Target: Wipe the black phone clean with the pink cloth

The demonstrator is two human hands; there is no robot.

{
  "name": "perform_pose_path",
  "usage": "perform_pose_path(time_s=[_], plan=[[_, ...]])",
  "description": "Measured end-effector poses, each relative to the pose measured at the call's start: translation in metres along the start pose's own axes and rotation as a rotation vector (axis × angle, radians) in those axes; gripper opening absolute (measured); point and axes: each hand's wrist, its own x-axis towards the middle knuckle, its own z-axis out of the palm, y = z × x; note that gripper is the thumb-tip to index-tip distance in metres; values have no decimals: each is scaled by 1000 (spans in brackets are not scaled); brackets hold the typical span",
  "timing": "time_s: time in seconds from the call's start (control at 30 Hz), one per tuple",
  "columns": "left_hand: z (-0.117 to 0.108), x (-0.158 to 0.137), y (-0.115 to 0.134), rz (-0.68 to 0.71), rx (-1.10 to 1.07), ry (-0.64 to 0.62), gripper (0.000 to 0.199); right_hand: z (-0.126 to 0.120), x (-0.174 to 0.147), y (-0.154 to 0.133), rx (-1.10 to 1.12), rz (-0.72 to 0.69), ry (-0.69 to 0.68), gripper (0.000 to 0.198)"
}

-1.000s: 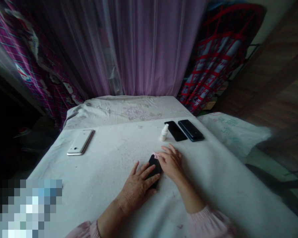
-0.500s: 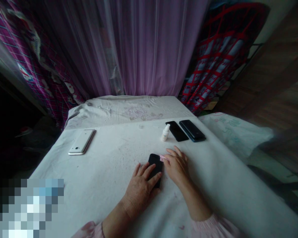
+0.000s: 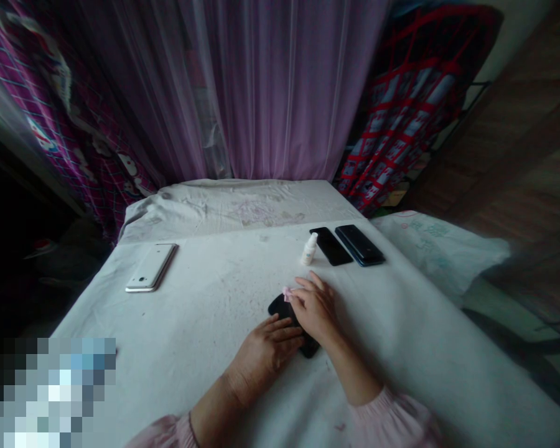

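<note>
A black smartphone lies slanted on the white cloth in front of me, its middle covered by my hands. My left hand rests across it from the left, fingers stretched over its width and holding it against the table; the thumb is hidden. At the phone's far end, my right hand pinches a small pink cloth between thumb and index finger, its other fingers extended. Just beyond the right hand stands a small white spray bottle.
Behind the bottle lie a black phone and a stack of dark phones. White phones lie stacked at the left. A white cloth covers the table. Purple curtains hang beyond its far edge. Pixelated blur hides the lower left corner.
The black phone has turned, its far end swinging left and its near end right. My right hand has moved left with the pink cloth, to the phone's far end.
</note>
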Motion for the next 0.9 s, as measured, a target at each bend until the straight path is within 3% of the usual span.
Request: perform_pose_path(time_s=[0.23,0.7,0.83,0.9], plan=[[4,1,3,-52,35,93,28,-22,-10,5,-39,63,-101,26],[12,3,9,-153,130,167,24,-58,-16,49,41,-6,-358,30],[7,11,15,-219,154,146,22,-64,-17,57,265,51,-337,26],[3,17,17,-255,151,101,20,-65,-14,60,437,144,-303,30]])
